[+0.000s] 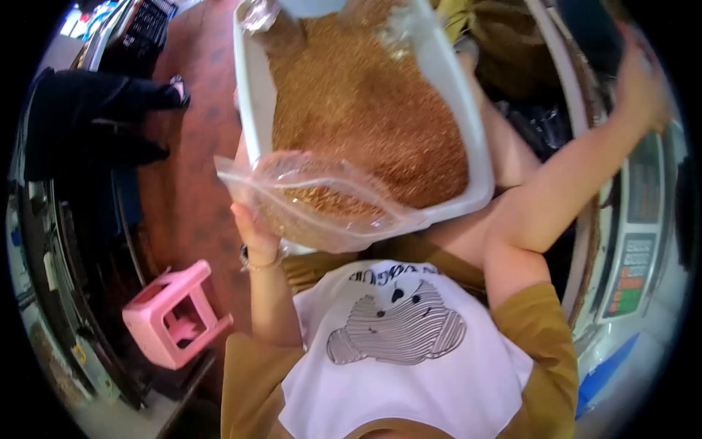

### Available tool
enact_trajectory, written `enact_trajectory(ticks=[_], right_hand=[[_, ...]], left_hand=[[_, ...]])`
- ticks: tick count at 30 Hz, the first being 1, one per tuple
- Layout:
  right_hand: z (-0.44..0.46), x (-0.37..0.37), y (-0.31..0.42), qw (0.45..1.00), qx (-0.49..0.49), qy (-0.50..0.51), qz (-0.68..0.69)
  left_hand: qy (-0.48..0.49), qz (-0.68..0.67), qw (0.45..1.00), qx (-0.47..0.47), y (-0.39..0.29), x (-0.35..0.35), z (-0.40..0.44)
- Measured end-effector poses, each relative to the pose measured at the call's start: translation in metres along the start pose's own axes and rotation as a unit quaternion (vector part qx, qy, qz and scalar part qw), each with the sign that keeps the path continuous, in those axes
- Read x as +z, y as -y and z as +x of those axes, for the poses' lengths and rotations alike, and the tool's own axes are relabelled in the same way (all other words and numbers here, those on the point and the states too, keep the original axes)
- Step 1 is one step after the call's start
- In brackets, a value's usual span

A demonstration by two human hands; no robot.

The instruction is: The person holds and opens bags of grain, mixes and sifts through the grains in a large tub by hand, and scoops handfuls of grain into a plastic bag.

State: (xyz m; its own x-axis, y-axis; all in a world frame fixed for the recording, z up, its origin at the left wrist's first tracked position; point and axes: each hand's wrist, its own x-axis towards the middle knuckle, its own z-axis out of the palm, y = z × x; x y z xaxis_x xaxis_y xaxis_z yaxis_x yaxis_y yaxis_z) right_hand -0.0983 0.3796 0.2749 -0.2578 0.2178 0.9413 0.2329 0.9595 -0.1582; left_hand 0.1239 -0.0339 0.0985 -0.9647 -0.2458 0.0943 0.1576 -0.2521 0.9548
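My left hand (256,219) holds a clear zip bag (329,208), partly filled with brown grains, over the near edge of a white tub (479,175). The bag's mouth gapes toward me. Loose brown grains (365,102) fill much of the tub. A crumpled clear plastic piece (398,33) lies at the tub's far right. My right hand (643,91) is stretched out to the far right, blurred, near a dark object above a scale; its fingers are smeared by motion.
A pink stool (175,314) lies tipped on the left. A digital scale (635,271) with a keypad is at the right. Another person's dark-clothed legs (95,102) are at the upper left, by a black crate (146,29).
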Motion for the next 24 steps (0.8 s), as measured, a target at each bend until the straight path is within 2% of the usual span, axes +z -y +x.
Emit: enact_trajectory(ticks=[2, 4, 6, 8, 10, 13, 14, 16, 18, 22, 24], right_hand=[[-0.039, -0.049, 0.044, 0.960, 0.044, 0.065, 0.268], [-0.093, -0.094, 0.077, 0.829, 0.090, 0.236, 0.498], [-0.139, -0.126, 0.085, 0.713, 0.009, 0.415, 0.565], [-0.178, -0.137, 0.092, 0.655, -0.103, 0.485, 0.571], [-0.206, -0.145, 0.099, 0.589, -0.081, 0.494, 0.635], [-0.220, -0.158, 0.107, 0.515, -0.028, 0.480, 0.710], [-0.222, -0.161, 0.110, 0.506, -0.040, 0.471, 0.722], [-0.224, -0.166, 0.117, 0.532, -0.069, 0.441, 0.719], [-0.227, -0.171, 0.125, 0.600, -0.101, 0.395, 0.689], [-0.221, -0.179, 0.126, 0.651, -0.139, 0.370, 0.648], [-0.222, -0.184, 0.130, 0.663, -0.133, 0.346, 0.651]], left_hand=[[-0.006, 0.010, 1.000, -0.005, -0.003, 0.004, -0.003], [-0.001, 0.018, 1.000, -0.024, -0.010, 0.009, -0.003], [-0.003, 0.005, 0.999, -0.031, -0.008, 0.009, -0.004], [-0.023, -0.012, 1.000, -0.018, -0.007, 0.013, -0.004], [-0.026, 0.036, 0.998, -0.049, -0.010, 0.006, -0.007], [0.011, 0.000, 1.000, -0.004, -0.016, 0.006, -0.004], [0.033, -0.047, 0.997, 0.046, -0.009, 0.002, 0.000], [0.044, -0.121, 0.987, 0.097, -0.011, 0.005, 0.001], [0.057, -0.039, 0.992, 0.102, -0.018, 0.003, -0.001], [0.111, -0.044, 0.984, 0.130, -0.016, -0.008, 0.000], [0.111, -0.076, 0.985, 0.110, -0.016, -0.013, -0.003]])
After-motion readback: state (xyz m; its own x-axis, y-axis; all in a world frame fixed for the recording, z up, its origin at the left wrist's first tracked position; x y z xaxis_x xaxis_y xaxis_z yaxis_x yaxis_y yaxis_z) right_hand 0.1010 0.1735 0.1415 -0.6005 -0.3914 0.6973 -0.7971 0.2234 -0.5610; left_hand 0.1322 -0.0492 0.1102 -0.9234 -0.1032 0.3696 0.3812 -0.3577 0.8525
